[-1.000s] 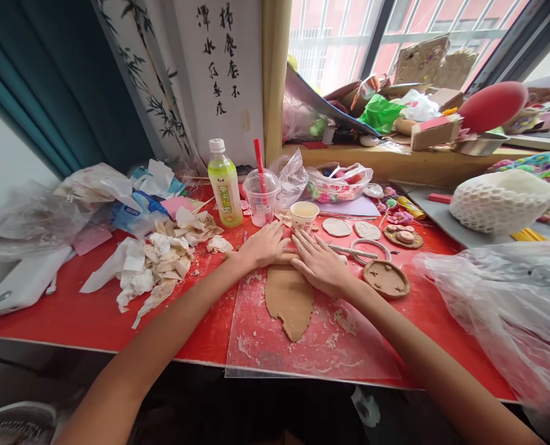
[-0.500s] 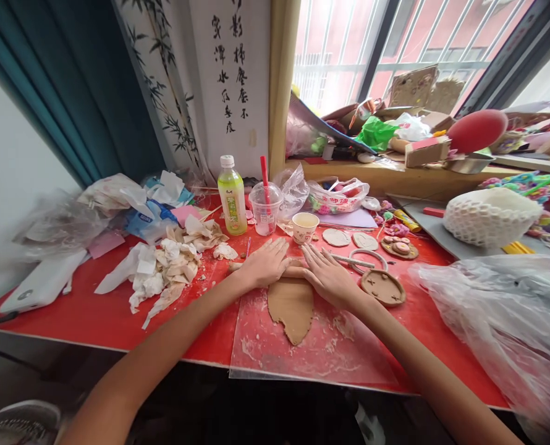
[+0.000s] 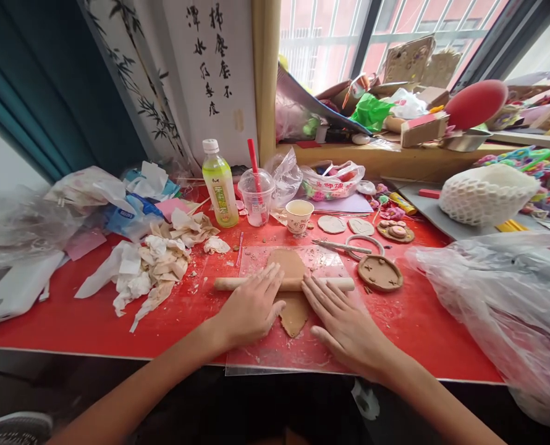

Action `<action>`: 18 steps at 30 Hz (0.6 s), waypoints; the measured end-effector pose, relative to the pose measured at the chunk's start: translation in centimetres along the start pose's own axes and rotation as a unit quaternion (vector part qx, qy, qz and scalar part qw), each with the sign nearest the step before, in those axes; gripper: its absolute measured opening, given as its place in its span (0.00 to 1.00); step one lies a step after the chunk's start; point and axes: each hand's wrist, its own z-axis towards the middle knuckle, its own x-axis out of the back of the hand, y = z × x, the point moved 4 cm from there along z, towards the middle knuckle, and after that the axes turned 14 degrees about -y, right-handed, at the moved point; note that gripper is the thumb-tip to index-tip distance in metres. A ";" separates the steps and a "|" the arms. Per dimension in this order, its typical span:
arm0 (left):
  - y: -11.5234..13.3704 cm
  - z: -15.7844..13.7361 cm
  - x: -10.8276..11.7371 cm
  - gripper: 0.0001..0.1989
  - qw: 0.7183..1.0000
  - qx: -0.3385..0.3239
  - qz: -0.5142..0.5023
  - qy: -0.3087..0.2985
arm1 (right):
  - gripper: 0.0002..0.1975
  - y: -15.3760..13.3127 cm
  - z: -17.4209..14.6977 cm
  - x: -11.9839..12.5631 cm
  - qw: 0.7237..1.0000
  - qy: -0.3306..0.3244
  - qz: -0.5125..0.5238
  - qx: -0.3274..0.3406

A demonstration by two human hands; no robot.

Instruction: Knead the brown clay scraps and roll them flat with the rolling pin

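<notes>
A wooden rolling pin (image 3: 292, 284) lies crosswise over a flat brown clay slab (image 3: 288, 262), whose pointed lower end shows on the near side. My left hand (image 3: 251, 301) rests flat on the pin's left half, fingers stretched out. On its right half lies my right hand (image 3: 337, 312), also flat with the fingers extended. Under the slab is a clear plastic sheet (image 3: 256, 358) strewn with clay crumbs. Right of the pin sits a round clay dish (image 3: 380, 273) with small marks in it. A thin stick-like tool (image 3: 342, 246) lies behind, across a ring (image 3: 377, 240).
Crumpled tissues (image 3: 157, 262) cover the left side of the red table (image 3: 182, 334). Behind the pin stand a drink bottle (image 3: 220, 185), a plastic cup with a red straw (image 3: 257, 198) and a paper cup (image 3: 299, 217). Clear plastic bags (image 3: 502, 303) spread over the right edge.
Both hands and the rolling pin have come nearer to me over the clay slab, uncovering its far part. The view has shifted slightly.
</notes>
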 end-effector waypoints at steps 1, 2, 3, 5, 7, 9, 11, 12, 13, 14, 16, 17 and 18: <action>0.0 0.0 0.0 0.27 1.000 -0.005 -0.001 -0.001 | 0.34 0.0 0.0 0.0 1.000 -0.003 0.004 0.006; -0.3 0.4 0.0 0.27 1.000 -0.006 -0.002 -0.001 | 0.34 0.2 0.4 0.1 1.000 -0.003 0.006 0.007; -0.9 1.1 0.0 0.27 1.000 -0.002 -0.002 0.000 | 0.33 0.7 1.2 0.2 1.000 -0.002 0.007 0.001; -2.7 3.3 0.1 0.29 1.000 0.025 0.005 0.003 | 0.34 2.1 3.3 0.7 1.000 0.011 0.006 -0.025; -4.2 5.2 0.2 0.28 0.999 0.050 0.012 -0.006 | 0.35 3.4 5.3 1.2 0.998 0.018 0.012 -0.052; -4.6 5.9 0.3 0.28 0.998 0.054 0.012 -0.014 | 0.35 3.9 6.0 1.4 0.998 0.010 0.024 -0.060; -3.9 4.9 0.2 0.29 0.999 0.046 -0.001 -0.017 | 0.34 3.4 5.0 1.0 0.998 -0.007 0.034 -0.044; -3.2 3.9 0.2 0.29 0.999 0.043 -0.013 -0.018 | 0.33 2.9 4.0 0.8 0.999 -0.014 0.035 -0.032; -2.4 2.8 0.1 0.29 0.999 0.034 -0.023 -0.026 | 0.32 2.2 2.9 0.6 0.999 -0.018 0.034 -0.022; -1.6 1.7 0.1 0.28 0.999 0.024 -0.030 -0.032 | 0.32 1.6 1.7 0.4 0.999 -0.019 0.033 -0.013; -0.3 -0.1 0.3 0.27 0.998 0.003 -0.039 -0.039 | 0.32 0.6 -0.3 0.4 0.999 -0.016 0.035 -0.001; -0.1 -0.6 0.4 0.26 0.998 -0.007 -0.043 -0.041 | 0.32 0.3 -0.8 0.5 0.999 -0.016 0.038 0.005; -0.1 -0.7 0.5 0.25 0.998 -0.016 -0.046 -0.044 | 0.31 0.3 -0.9 0.6 0.999 -0.018 0.043 0.012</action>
